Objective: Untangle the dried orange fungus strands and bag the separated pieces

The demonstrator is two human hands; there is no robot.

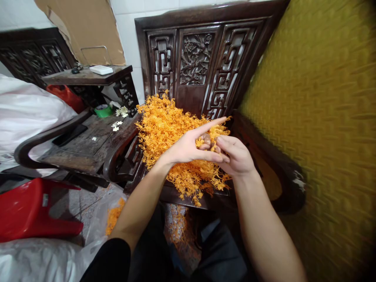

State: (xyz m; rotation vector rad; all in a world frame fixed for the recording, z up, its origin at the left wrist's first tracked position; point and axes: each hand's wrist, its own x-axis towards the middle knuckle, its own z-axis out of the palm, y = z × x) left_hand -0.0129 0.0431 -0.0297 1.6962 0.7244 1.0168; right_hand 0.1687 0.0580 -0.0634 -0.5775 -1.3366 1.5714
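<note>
At the bottom of the frame, closest in, are a black sleeve (107,256) and dark trousers (220,250), with loose orange scraps on the floor (179,235) between the legs. A red stool (26,211) stands lower left, near a clear plastic bag (95,213) with more orange inside. Just right of centre, the hands meet over the work: the left hand (192,147) has its thumb and index finger spread wide, the index pointing to the upper right, its other fingers curled around a few orange pieces (200,142); the right hand (236,154) bends thumb toward fingers, pinching an orange bit against the left. The long axis of that bit is too covered to tell. Directly beneath and behind, at mid-frame, spreads the orange heap (164,129), its long axis slanting from upper left to lower right, its thin branching tips pointing every way. It rests on a dark carved wooden chair (190,94), beside a yellow textured surface (308,109) at right. At left, another chair's seat (85,145) bears green tape (103,111) and white flowers (122,112); beyond are cardboard (88,29) and a tiled wall (129,23).
</note>
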